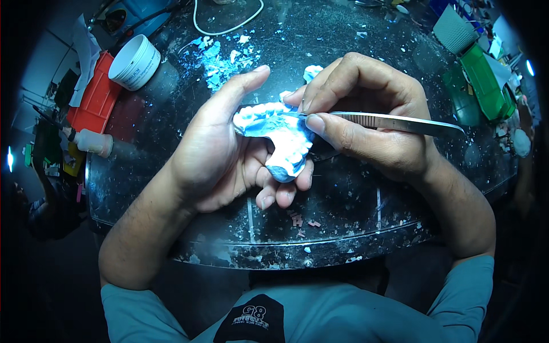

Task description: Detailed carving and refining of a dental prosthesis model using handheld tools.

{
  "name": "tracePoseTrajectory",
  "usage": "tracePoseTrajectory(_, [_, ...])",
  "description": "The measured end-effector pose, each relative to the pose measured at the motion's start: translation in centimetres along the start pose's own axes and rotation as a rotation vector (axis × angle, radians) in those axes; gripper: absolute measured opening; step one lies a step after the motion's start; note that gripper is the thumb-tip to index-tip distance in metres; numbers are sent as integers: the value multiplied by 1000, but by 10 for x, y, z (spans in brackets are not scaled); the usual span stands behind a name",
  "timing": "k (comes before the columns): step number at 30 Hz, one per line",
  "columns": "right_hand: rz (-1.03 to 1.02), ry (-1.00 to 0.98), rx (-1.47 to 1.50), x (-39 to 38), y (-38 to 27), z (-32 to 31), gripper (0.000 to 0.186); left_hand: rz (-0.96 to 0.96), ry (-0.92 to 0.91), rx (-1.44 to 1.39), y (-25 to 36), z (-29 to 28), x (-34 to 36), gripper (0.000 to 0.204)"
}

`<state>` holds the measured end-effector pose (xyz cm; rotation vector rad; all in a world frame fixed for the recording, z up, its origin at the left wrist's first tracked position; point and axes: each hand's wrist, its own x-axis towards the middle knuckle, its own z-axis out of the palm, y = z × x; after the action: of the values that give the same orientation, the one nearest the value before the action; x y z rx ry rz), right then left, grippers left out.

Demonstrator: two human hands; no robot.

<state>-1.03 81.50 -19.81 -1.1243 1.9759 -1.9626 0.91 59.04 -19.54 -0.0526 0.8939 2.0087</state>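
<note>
A blue-and-white dental arch model (277, 140), its row of moulded teeth showing, rests in my left hand (206, 151), with the thumb raised beside it and the fingertips curled beneath. My right hand (383, 103) pinches a slim metal tool (400, 123) with a ridged grip and a curved rear end, like tweezers. The tool's working end meets the upper right of the model, near the teeth, partly hidden by my fingers. A small white-and-blue lump (311, 71) lies just behind my right fingers.
The dark, scuffed table (337, 228) holds blue-white scraps (217, 63), pink bits (297, 220), a white tub (134, 63), a red tray (94, 94), a small bottle (94, 143), a cable (200, 20) and green bins (474, 74). Other people show dimly at both sides.
</note>
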Motion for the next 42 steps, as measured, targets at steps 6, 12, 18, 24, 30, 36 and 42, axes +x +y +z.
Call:
tracePoseTrajectory(6, [10, 25, 16, -1, 2, 2, 10, 5, 58, 34, 0, 4, -2, 80])
tracePoseTrajectory(12, [21, 25, 22, -1, 2, 3, 8, 35, 105, 56, -3, 6, -2, 74])
tracePoseTrajectory(18, [22, 11, 12, 0, 1, 5, 8, 33, 141, 50, -3, 8, -2, 69])
tracePoseTrajectory(24, [-33, 30, 53, -3, 0, 5, 9, 25, 144, 18, -1, 16, -4, 74])
tracePoseTrajectory(30, [-174, -61, -173, 1, -1, 3, 12, -18, 99, 66, 1, 9, -7, 76])
tracePoseTrajectory(36, [-97, -19, -57, -1, 0, 6, 13, -23, 152, 74, 0, 15, -5, 80])
tracePoseTrajectory(42, [-78, -10, -8, -1, 1, 7, 12, -31, 45, 67, 2, 6, -7, 78])
